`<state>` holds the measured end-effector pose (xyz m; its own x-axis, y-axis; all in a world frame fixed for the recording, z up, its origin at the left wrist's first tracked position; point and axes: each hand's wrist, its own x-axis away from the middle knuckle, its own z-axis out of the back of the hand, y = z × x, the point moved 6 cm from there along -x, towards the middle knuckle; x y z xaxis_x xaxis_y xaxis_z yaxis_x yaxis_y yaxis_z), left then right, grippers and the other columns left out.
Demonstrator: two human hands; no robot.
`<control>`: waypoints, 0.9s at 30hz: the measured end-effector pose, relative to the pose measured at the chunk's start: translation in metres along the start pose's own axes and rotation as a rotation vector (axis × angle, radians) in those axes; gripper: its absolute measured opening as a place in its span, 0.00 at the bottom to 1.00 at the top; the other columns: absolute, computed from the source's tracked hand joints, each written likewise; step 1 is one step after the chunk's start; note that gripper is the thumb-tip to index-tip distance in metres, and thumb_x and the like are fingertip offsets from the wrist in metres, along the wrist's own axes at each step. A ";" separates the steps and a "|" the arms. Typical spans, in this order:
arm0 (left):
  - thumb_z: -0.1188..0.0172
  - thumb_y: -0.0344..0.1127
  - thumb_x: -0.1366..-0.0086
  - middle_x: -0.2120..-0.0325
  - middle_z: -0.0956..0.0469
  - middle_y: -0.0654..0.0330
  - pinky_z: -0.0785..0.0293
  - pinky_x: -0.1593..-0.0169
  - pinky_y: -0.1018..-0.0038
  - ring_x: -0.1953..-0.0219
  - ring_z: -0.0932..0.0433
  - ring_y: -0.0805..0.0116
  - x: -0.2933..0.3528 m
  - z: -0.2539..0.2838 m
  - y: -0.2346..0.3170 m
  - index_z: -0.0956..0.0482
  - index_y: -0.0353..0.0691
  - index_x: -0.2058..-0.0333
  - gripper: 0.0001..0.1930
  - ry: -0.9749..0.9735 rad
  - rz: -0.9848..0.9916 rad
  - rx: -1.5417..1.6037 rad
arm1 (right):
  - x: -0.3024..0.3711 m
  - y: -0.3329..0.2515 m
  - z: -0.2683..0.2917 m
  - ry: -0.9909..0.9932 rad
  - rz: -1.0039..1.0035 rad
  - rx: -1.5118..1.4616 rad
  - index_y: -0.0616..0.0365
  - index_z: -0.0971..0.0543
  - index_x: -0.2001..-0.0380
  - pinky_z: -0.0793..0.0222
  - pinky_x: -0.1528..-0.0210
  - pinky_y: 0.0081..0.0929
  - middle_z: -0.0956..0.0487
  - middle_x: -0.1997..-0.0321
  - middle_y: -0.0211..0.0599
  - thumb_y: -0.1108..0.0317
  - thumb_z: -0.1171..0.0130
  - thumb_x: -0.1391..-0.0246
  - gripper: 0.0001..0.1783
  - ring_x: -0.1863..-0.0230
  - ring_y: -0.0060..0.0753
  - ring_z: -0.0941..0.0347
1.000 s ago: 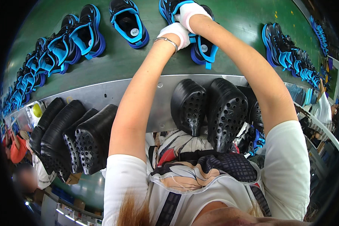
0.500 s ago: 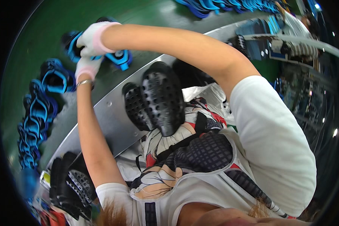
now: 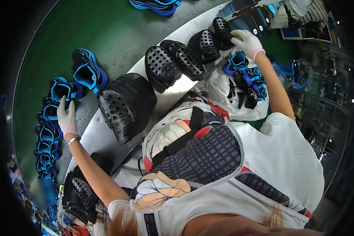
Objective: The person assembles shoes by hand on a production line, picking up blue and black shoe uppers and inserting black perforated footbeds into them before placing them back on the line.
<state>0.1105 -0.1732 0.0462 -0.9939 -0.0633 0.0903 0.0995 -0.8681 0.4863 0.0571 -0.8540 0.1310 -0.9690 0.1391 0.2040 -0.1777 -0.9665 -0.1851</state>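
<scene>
My left hand, in a pale glove, is open with fingers apart. Its fingertips reach the near edge of a blue-and-black shoe at the head of a curved row. Just beyond stands a single blue-and-black shoe, its opening facing me. On the right, my gloved right hand is open, its fingers at the side of a black perforated shoe form; whether they touch it is unclear. More black perforated forms lie along the metal edge, including a large stacked bunch and a pair.
The green work surface has a metal rim. A white bag holding small blue-and-black shoes is by my right side. More black forms sit low left. Dark blue panels stand far right, near another person's striped clothing.
My hands were together at a shoe on the left; now they are apart, the right one far over by the black forms. The view has shifted, showing more of the right side.
</scene>
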 end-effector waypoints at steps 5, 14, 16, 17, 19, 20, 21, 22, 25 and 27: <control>0.42 0.40 0.36 0.49 0.25 0.53 0.34 0.43 0.71 0.46 0.27 0.60 0.020 0.005 0.025 0.26 0.39 0.45 0.22 -0.091 0.026 0.073 | -0.009 0.008 -0.027 0.001 0.128 0.083 0.50 0.26 0.52 0.31 0.49 0.36 0.26 0.54 0.41 0.58 0.40 0.50 0.21 0.52 0.44 0.26; 0.41 0.38 0.36 0.56 0.23 0.58 0.28 0.61 0.79 0.63 0.26 0.74 0.037 0.008 0.057 0.25 0.39 0.46 0.20 -0.107 0.144 0.208 | -0.008 0.023 -0.029 -0.008 0.136 -0.148 0.52 0.25 0.55 0.29 0.53 0.35 0.25 0.56 0.40 0.59 0.39 0.51 0.20 0.57 0.43 0.24; 0.41 0.38 0.36 0.56 0.23 0.59 0.28 0.64 0.80 0.65 0.26 0.76 0.041 0.008 0.058 0.24 0.40 0.46 0.20 -0.103 0.151 0.232 | -0.009 0.020 -0.027 -0.007 0.152 -0.114 0.52 0.25 0.54 0.29 0.53 0.34 0.25 0.56 0.39 0.60 0.39 0.51 0.20 0.57 0.42 0.24; 0.41 0.37 0.36 0.56 0.23 0.60 0.28 0.64 0.80 0.66 0.26 0.77 0.041 0.007 0.057 0.24 0.40 0.47 0.19 -0.100 0.145 0.231 | -0.008 0.019 -0.026 -0.007 0.159 -0.097 0.51 0.25 0.54 0.29 0.54 0.34 0.25 0.56 0.39 0.60 0.39 0.51 0.20 0.57 0.41 0.24; 0.41 0.37 0.36 0.56 0.23 0.61 0.28 0.65 0.81 0.67 0.26 0.78 0.044 0.007 0.050 0.24 0.40 0.47 0.19 -0.081 0.123 0.218 | -0.008 0.019 -0.025 -0.006 0.182 -0.108 0.52 0.24 0.54 0.28 0.54 0.33 0.25 0.57 0.38 0.60 0.39 0.51 0.19 0.58 0.40 0.24; 0.41 0.37 0.35 0.56 0.23 0.61 0.28 0.65 0.81 0.67 0.27 0.78 0.045 0.006 0.047 0.24 0.40 0.47 0.19 -0.067 0.107 0.207 | -0.007 0.019 -0.024 -0.006 0.194 -0.113 0.52 0.24 0.55 0.28 0.54 0.33 0.25 0.57 0.38 0.60 0.38 0.51 0.19 0.58 0.40 0.24; 0.41 0.37 0.35 0.56 0.23 0.62 0.28 0.66 0.81 0.68 0.27 0.79 0.047 0.005 0.043 0.24 0.40 0.47 0.19 -0.054 0.094 0.198 | -0.006 0.018 -0.020 -0.006 0.184 -0.127 0.52 0.24 0.55 0.28 0.55 0.32 0.25 0.57 0.38 0.61 0.38 0.51 0.19 0.59 0.40 0.23; 0.41 0.37 0.35 0.56 0.23 0.62 0.28 0.66 0.82 0.68 0.27 0.79 0.049 0.005 0.042 0.24 0.40 0.47 0.19 -0.055 0.108 0.214 | -0.002 0.015 -0.011 -0.007 0.172 -0.142 0.53 0.23 0.56 0.28 0.55 0.32 0.25 0.57 0.38 0.61 0.38 0.51 0.18 0.59 0.39 0.23; 0.43 0.38 0.34 0.56 0.23 0.63 0.28 0.66 0.83 0.67 0.26 0.79 0.053 0.007 0.045 0.25 0.39 0.46 0.19 -0.088 0.180 0.331 | 0.008 -0.005 0.025 0.068 0.153 -0.154 0.57 0.23 0.58 0.27 0.58 0.28 0.24 0.59 0.37 0.63 0.35 0.52 0.18 0.61 0.33 0.22; 0.44 0.38 0.33 0.54 0.22 0.62 0.27 0.65 0.82 0.63 0.23 0.77 0.049 0.012 0.052 0.25 0.38 0.46 0.19 -0.080 0.201 0.472 | 0.005 -0.030 0.047 0.154 0.218 -0.202 0.57 0.23 0.58 0.26 0.58 0.26 0.23 0.59 0.36 0.64 0.34 0.52 0.18 0.63 0.30 0.22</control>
<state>0.0675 -0.2153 0.0864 -0.9480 -0.1521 0.2795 0.3171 -0.5252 0.7897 0.0657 -0.8347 0.1832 -0.9998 -0.0207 -0.0062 0.0214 -0.9170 -0.3984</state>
